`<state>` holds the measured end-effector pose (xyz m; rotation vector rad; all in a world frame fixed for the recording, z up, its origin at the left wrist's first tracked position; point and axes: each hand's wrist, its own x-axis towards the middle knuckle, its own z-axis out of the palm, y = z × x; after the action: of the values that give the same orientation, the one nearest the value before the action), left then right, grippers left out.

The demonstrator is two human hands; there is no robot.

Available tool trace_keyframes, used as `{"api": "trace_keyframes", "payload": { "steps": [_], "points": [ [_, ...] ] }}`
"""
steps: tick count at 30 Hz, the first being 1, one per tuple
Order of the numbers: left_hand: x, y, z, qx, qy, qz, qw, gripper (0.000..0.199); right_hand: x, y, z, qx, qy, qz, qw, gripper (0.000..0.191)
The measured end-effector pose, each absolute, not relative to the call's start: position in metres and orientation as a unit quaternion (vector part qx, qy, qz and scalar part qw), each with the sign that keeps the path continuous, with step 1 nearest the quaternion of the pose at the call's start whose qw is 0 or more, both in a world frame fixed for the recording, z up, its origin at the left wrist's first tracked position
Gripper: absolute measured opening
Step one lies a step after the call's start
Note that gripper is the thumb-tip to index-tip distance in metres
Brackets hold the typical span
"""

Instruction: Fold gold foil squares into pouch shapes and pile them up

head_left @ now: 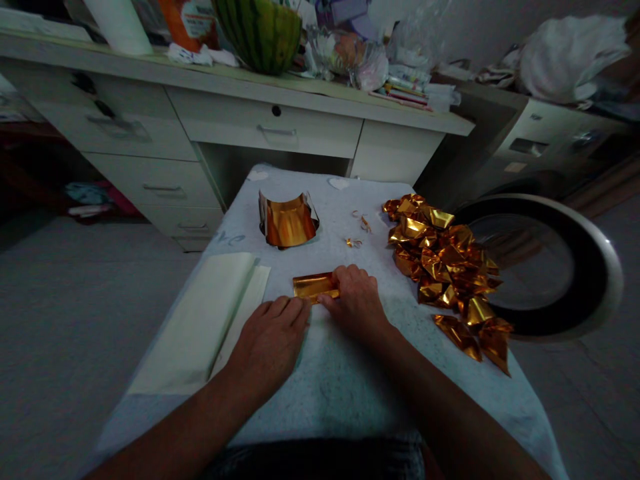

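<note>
A small curled piece of gold foil paper point(313, 285) lies on the cloth between my hands. My right hand point(357, 300) grips its right end, thumb along the near edge and fingers over the far edge. My left hand point(277, 327) is closed at the near left corner of the foil, fingers together and thumb hidden. Beyond them stands a curved stack of gold foil sheets point(290, 223). A pile of folded gold foil pieces point(445, 257) sits to the right of my right hand. Left of my left hand lies pale folded paper point(200, 313).
Small gold scraps point(354, 243) lie on the cloth-covered table point(345, 380). Behind it stands a white desk point(275, 130) with drawers, bearing a watermelon point(260, 33) and clutter. At the right, a washing machine's round door point(593, 267) stands open close to the table's edge.
</note>
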<state>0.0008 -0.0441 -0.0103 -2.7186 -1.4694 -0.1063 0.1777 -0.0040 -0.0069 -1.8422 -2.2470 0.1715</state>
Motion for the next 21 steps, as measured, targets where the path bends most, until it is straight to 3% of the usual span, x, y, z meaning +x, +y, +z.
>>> {"api": "trace_keyframes", "payload": {
  "steps": [21],
  "points": [
    [-0.003, -0.047, -0.016, -0.887, -0.455, -0.033, 0.069, 0.040, 0.224, 0.006, -0.010, -0.657, -0.737, 0.110, 0.111, 0.028]
  ]
}}
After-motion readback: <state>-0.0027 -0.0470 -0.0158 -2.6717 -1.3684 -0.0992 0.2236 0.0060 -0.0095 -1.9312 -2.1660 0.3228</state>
